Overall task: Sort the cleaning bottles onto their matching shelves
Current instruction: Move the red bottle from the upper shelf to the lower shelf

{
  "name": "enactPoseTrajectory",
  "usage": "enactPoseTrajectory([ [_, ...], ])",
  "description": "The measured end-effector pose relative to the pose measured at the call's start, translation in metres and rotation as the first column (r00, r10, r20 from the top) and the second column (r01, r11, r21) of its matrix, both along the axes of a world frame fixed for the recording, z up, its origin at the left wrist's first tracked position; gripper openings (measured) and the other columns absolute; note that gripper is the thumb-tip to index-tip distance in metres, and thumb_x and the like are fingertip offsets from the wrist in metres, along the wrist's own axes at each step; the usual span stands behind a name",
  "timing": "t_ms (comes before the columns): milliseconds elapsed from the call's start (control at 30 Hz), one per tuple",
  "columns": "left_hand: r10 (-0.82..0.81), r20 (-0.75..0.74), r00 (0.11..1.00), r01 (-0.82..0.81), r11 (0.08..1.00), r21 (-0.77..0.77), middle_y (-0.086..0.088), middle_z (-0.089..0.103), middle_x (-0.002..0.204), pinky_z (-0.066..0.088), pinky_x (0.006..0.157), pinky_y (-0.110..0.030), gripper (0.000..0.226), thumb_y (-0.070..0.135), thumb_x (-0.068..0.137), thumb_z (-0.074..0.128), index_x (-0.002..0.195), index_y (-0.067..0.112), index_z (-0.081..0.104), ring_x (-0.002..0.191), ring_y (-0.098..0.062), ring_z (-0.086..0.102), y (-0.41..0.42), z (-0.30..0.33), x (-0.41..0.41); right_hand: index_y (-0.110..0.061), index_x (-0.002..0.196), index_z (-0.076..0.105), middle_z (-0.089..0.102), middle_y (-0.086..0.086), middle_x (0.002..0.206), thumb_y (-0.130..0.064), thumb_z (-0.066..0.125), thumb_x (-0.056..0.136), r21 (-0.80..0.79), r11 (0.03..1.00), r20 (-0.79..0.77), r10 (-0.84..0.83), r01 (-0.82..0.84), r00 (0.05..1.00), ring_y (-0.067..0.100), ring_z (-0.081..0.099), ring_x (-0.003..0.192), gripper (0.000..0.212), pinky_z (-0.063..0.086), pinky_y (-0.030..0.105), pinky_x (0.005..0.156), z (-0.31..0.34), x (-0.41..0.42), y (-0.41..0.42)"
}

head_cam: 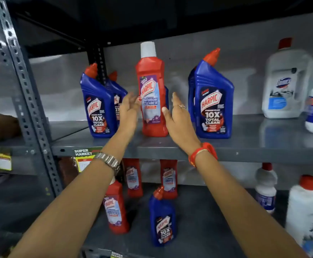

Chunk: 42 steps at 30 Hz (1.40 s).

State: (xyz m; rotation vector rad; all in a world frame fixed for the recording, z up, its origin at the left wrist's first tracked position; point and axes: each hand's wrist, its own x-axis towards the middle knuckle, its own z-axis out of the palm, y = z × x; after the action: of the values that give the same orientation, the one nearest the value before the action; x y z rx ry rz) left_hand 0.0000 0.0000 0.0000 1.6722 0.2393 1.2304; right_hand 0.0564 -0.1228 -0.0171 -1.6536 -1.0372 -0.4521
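Observation:
A red Harpic bathroom-cleaner bottle (152, 71) with a white cap stands upright on the upper grey shelf (245, 146), between blue Harpic bottles on its left (98, 108) and right (213, 101). My left hand (128, 110) is at the red bottle's left side, fingers spread, fingertips at the label. My right hand (179, 120) is at its right side with fingers extended and the thumb touching the bottle. On the lower shelf (207, 211) stand three red bottles, the nearest one (115, 207) at the front left, and one blue bottle (162, 218).
Large white Domex bottles (282, 81) stand at the upper shelf's right end, and smaller white bottles with red caps (304, 211) on the lower shelf's right. A perforated metal upright (21, 81) borders the bay on the left. Price tags (85, 155) hang from the shelf edge.

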Motion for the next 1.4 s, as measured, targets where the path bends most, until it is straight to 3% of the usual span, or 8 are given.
enactPoseTrajectory([
  [200, -0.232, -0.151, 0.961, 0.198, 0.957, -0.210, -0.015, 0.060, 0.112, 0.051, 0.076, -0.030, 0.027, 0.012, 0.094, 0.043, 0.116, -0.001, 0.051, 0.086, -0.018, 0.060, 0.022, -0.004, 0.016, -0.005, 0.124, 0.046, 0.056, 0.015, 0.129, -0.008, 0.048, 0.090, -0.013, 0.998, -0.272, 0.050, -0.056, 0.961, 0.030, 0.054, 0.116, 0.034, 0.043, 0.034, 0.096, 0.005, 0.009, 0.032],
  [300, -0.239, -0.131, 0.962, 0.215, 0.961, -0.171, -0.019, 0.061, 0.109, 0.052, 0.083, -0.040, 0.026, 0.011, 0.093, 0.044, 0.113, -0.004, 0.053, 0.092, -0.026, 0.060, 0.021, -0.003, 0.016, -0.006, 0.122, 0.048, 0.058, 0.016, 0.127, -0.008, 0.052, 0.089, 0.032, 0.997, -0.290, 0.078, -0.072, 0.954, 0.029, 0.057, 0.113, 0.034, 0.049, 0.038, 0.097, 0.006, 0.012, 0.029],
  [467, -0.220, -0.097, 0.971, 0.214, 0.974, -0.073, -0.018, 0.063, 0.113, 0.053, 0.077, -0.032, 0.027, 0.014, 0.091, 0.049, 0.112, -0.002, 0.055, 0.096, -0.025, 0.061, -0.004, -0.005, 0.002, -0.005, 0.116, 0.054, 0.064, 0.017, 0.120, -0.007, 0.056, 0.085, 0.075, 0.994, -0.244, 0.100, -0.084, 0.965, 0.029, 0.061, 0.108, 0.031, 0.050, 0.050, 0.096, 0.000, 0.011, 0.001],
  [667, -0.242, 0.044, 0.969, 0.241, 0.970, 0.036, -0.010, 0.065, 0.106, 0.055, 0.059, -0.014, 0.026, 0.012, 0.089, 0.052, 0.112, 0.003, 0.057, 0.077, -0.005, 0.068, -0.064, -0.017, -0.029, -0.001, 0.123, 0.047, 0.060, 0.012, 0.116, -0.002, 0.050, 0.090, 0.152, 0.944, -0.216, 0.319, -0.291, 0.923, 0.016, 0.057, 0.105, 0.033, 0.051, 0.030, 0.094, -0.005, -0.017, -0.072],
  [800, -0.275, 0.135, 0.952, 0.268, 0.961, 0.070, -0.006, 0.065, 0.105, 0.055, 0.066, -0.015, 0.028, 0.007, 0.088, 0.053, 0.115, 0.007, 0.056, 0.080, -0.002, 0.067, -0.101, -0.033, -0.051, -0.003, 0.128, 0.042, 0.056, 0.012, 0.123, -0.001, 0.050, 0.089, 0.177, 0.907, -0.223, 0.416, -0.383, 0.882, 0.016, 0.056, 0.111, 0.040, 0.050, 0.025, 0.096, -0.018, -0.034, -0.110],
  [1033, -0.248, 0.078, 0.966, 0.254, 0.964, -0.077, -0.007, 0.062, 0.114, 0.053, 0.078, -0.016, 0.034, -0.002, 0.082, 0.056, 0.116, 0.000, 0.056, 0.087, 0.000, 0.064, -0.134, -0.143, -0.059, -0.012, 0.123, 0.040, 0.052, -0.005, 0.119, 0.008, 0.049, 0.086, 0.103, 0.912, -0.370, 0.405, -0.396, 0.836, -0.014, 0.060, 0.094, 0.043, 0.048, 0.006, 0.080, -0.115, -0.040, -0.149],
  [1200, -0.220, -0.083, 0.972, 0.205, 0.966, -0.154, 0.010, 0.068, 0.095, 0.047, 0.072, -0.005, 0.036, -0.010, 0.079, 0.055, 0.114, 0.001, 0.056, 0.077, 0.015, 0.059, -0.141, -0.239, -0.047, 0.001, 0.125, 0.041, 0.052, 0.008, 0.125, 0.011, 0.048, 0.085, 0.004, 0.933, -0.492, 0.315, -0.359, 0.812, -0.010, 0.060, 0.098, 0.042, 0.048, 0.009, 0.085, -0.208, -0.021, -0.156],
  [1400, -0.227, -0.261, 0.938, 0.195, 0.970, -0.143, -0.015, 0.062, 0.114, 0.051, 0.083, -0.013, 0.032, -0.002, 0.083, 0.056, 0.115, -0.004, 0.056, 0.089, 0.009, 0.062, -0.127, -0.301, -0.003, -0.014, 0.123, 0.047, 0.058, 0.005, 0.120, -0.012, 0.055, 0.087, -0.103, 0.958, -0.560, 0.166, -0.267, 0.811, -0.005, 0.061, 0.102, 0.037, 0.049, 0.012, 0.086, -0.272, 0.011, -0.144],
])
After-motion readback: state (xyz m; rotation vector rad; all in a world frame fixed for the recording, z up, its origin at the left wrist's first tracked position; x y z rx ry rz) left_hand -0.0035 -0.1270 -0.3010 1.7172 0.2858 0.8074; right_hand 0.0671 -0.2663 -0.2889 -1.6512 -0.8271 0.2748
